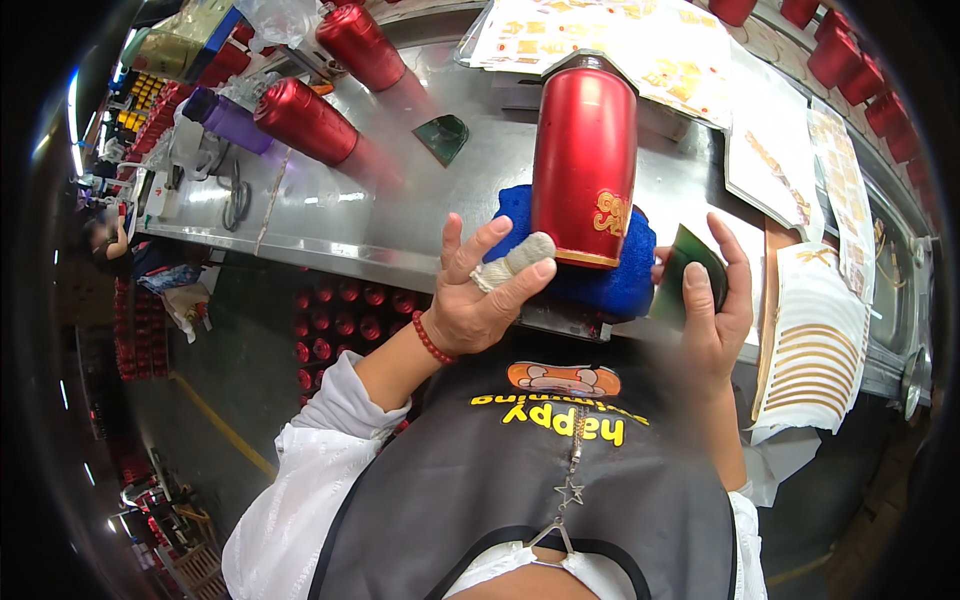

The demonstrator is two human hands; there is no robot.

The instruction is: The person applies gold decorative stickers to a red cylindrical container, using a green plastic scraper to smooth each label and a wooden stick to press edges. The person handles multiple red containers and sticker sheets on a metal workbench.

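A shiny red metal bottle (585, 150) with a gold decal (612, 214) near its close end rests on a blue cloth pad (642, 262) at the table's front edge. Just left of that end is my left hand (485, 290), fingers spread and gripping nothing. A pale cloth cover sits on one finger (515, 262), and a red bead bracelet circles the wrist. My right hand (715, 310), to the right of the pad, pinches a dark green flat scraper (688, 275) between thumb and fingers. The scraper is apart from the bottle.
Another dark green flat piece (441, 138) lies on the metal table (350, 205). Two red bottles (306, 120) (360, 47) and a purple bottle (228, 118) stand at the left. Gold-printed decal sheets (640, 45) cover the back; a white sheet stack with gold strips (815, 340) hangs over the right edge.
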